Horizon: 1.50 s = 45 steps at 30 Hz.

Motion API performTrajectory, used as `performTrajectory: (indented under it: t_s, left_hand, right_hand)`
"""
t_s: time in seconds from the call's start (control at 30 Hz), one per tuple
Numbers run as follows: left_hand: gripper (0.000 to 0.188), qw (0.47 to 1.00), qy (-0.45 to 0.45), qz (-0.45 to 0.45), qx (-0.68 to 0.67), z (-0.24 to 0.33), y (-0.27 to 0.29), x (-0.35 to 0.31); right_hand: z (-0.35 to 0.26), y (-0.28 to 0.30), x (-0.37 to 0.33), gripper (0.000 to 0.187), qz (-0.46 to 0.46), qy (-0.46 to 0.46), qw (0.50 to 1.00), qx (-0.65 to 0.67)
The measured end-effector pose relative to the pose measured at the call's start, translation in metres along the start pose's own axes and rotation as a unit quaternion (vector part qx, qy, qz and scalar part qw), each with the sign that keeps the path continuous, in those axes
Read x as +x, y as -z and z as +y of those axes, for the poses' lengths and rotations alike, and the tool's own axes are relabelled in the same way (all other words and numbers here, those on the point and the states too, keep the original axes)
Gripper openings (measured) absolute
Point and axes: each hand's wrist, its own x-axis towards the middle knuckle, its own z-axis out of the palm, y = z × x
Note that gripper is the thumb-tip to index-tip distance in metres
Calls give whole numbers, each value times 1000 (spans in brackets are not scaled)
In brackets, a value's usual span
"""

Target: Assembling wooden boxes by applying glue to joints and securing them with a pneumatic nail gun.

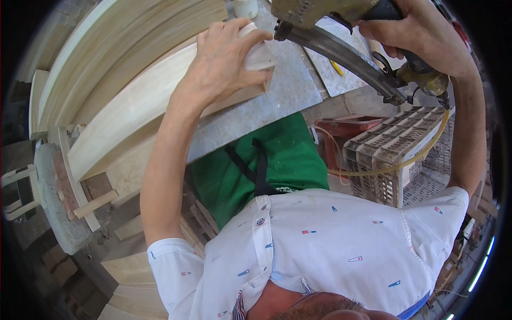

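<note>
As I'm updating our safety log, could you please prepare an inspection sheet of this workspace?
Surface: grey worktop, scuffed and dusty-looking.
Job's things: pale curved wooden piece; nail gun, nose appearing near the left fingers, gap unclear.
Clutter: white container at the worktop's far side; small yellow item to the right.
Hands: left hand holds the piece's end; right hand grips the nail gun's handle.
Cables: yellow hose from the nail gun, passing before a grey crate.
Surroundings: larger curved wooden pieces at left; red container beside the crate; stacked wood, lower left.
</note>
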Motion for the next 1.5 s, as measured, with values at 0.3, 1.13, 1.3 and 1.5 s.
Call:
performTrajectory:
  t_s: [0.3,1.13,1.3,1.5]
  left_hand:
    - [51,971,154,-64,-169,8,15,20]
    - [48,798,403,-229,-386,-32,28,60]
    - [49,807,400,-231,-368,-32,27,59]
    - [48,816,380,-238,-365,-35,26,56]
  right_hand:
    - [58,9,34,28,37,-2,998,47]
    - [115,-7,58,28,-52,48,994,81]
    - [109,-6,59,30,-42,60,992,97]
    - [89,4,57,31,-62,48,994,77]
